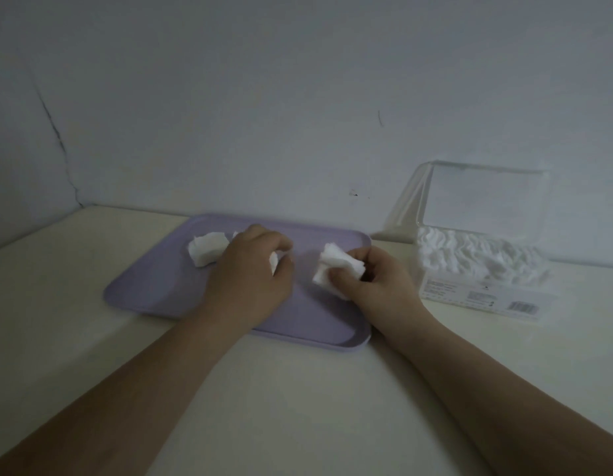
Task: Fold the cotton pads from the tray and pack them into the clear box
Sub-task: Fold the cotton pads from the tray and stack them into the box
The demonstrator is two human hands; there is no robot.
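The right hand (373, 280) pinches a white square cotton pad (332, 269) between thumb and curled fingers, over the flat lavender plastic tray (153, 286). The left hand (250, 266) curls its fingers on a second white pad (274, 266), which is mostly hidden. Some loose white pads (208, 250) lie at 10 o'clock on the tray. The clear plastic box (476, 293), with its lid up and filled with pads, stands at 3 o'clock from the tray on the cream table (298, 407).

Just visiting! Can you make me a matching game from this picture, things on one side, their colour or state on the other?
1 tray
2 clear box
3 right hand
4 left hand

A lid raised, full of white pads
B pinches a folded pad
C lilac
D grips a mostly hidden pad

Pairs: 1-C, 2-A, 3-B, 4-D
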